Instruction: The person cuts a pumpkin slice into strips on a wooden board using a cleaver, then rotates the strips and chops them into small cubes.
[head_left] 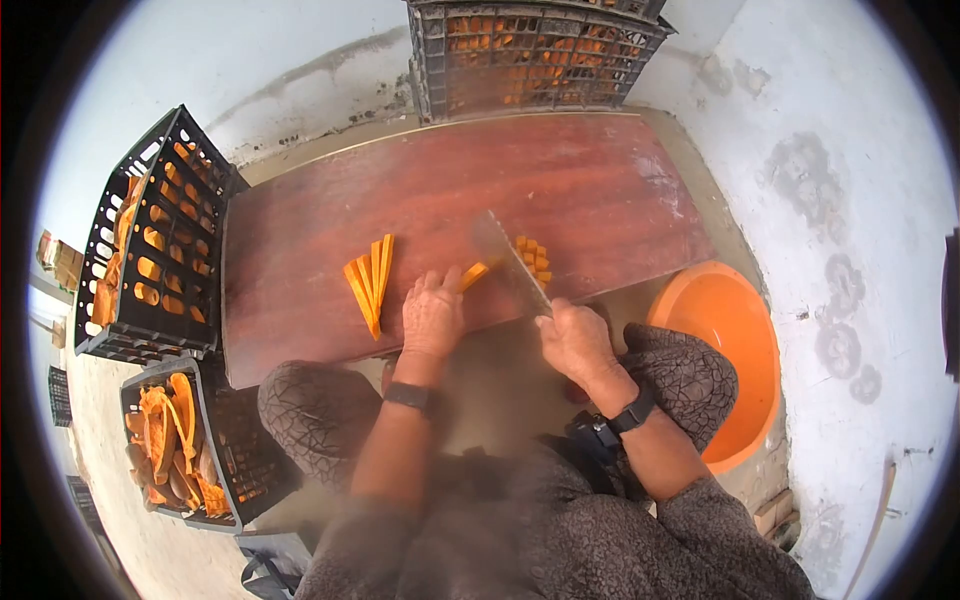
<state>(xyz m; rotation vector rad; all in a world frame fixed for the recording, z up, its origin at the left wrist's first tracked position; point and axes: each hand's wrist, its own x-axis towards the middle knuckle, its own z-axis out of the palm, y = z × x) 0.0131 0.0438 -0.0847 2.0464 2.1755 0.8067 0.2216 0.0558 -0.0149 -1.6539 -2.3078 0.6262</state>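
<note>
My right hand (578, 345) is wrapped round the handle of a knife (518, 265), its broad blade angled up and left over the red board. Pressed on the board, my left hand (433, 312) has its fingers bent over an orange vegetable strip (473, 276), whose end sticks out toward the blade. Just right of the blade sits a cluster of small orange cut pieces (536, 260). Several long orange vegetable strips (371, 280) lie fanned out to the left of my left hand, apart from it.
The red board (450, 180) spans the space before my knees. Black crates of orange vegetable pieces stand behind it (430, 75), at its left (165, 310) and lower left (225, 470). An orange basin (745, 350) is by my right knee, near a white wall (840, 180).
</note>
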